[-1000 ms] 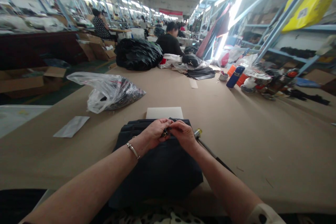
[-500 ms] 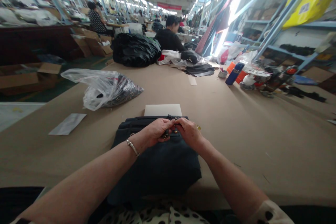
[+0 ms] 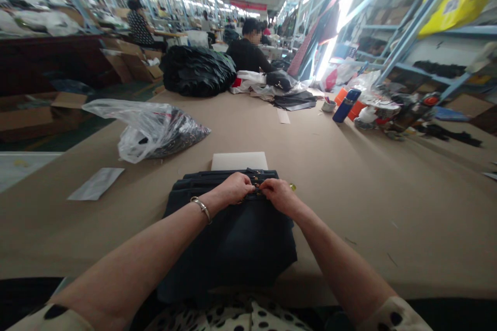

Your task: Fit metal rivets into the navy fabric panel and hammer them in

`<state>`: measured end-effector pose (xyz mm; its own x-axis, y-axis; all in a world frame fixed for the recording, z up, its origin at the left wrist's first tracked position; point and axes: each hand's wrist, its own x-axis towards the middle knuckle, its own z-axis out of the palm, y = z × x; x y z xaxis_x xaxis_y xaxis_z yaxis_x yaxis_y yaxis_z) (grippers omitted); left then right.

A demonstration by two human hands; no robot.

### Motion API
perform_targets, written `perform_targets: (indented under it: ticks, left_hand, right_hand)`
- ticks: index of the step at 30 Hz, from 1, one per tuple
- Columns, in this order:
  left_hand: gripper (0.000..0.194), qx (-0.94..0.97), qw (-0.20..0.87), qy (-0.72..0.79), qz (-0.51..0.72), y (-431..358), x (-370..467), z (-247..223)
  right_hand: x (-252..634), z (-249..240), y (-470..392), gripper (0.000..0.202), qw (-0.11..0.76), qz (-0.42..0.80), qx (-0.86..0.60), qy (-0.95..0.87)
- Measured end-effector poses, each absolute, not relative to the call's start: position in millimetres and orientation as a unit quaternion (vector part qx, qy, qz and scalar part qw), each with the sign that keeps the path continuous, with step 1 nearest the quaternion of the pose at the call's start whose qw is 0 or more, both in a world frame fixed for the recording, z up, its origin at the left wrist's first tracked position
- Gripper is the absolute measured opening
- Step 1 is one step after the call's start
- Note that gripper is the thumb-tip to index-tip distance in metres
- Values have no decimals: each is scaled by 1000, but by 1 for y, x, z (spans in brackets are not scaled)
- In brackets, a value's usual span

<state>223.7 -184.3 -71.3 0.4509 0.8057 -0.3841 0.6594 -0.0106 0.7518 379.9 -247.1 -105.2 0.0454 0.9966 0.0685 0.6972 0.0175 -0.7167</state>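
A dark navy bag lies flat on the brown table right in front of me. My left hand, with a silver bangle on the wrist, and my right hand meet at the bag's top edge. Their fingers pinch the small metal zipper hardware between them. A white card lies just beyond the bag. A small brass piece peeks out to the right of my right hand.
A clear plastic bag of dark parts sits at the left, with a flat packet nearer. A blue bottle and clutter stand at the right. Black bags and seated people are at the far end.
Both hands have lowered the zipper hardware onto the bag's top edge and pressed closer to the bag. The rod-like tool seen to the right a second ago is out of sight.
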Motion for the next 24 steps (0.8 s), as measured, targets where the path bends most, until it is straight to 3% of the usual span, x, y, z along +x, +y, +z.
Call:
perform_targets:
  ticks: [9, 14, 18, 24]
  left_hand:
    - [15, 722, 468, 501, 85, -188, 224, -68]
    - [22, 704, 502, 495, 89, -191, 223, -65]
    - [32, 667, 559, 488, 72, -191, 220, -63]
    - [17, 663, 539, 515, 70, -187, 219, -65]
  right_hand:
    - [382, -112, -244, 14, 342, 259, -624, -653]
    - [380, -113, -246, 8, 369, 209, -617, -663]
    - [376, -110, -249, 12, 339, 151, -632, -680]
    - [377, -108, -249, 10, 354, 202, -624, -667]
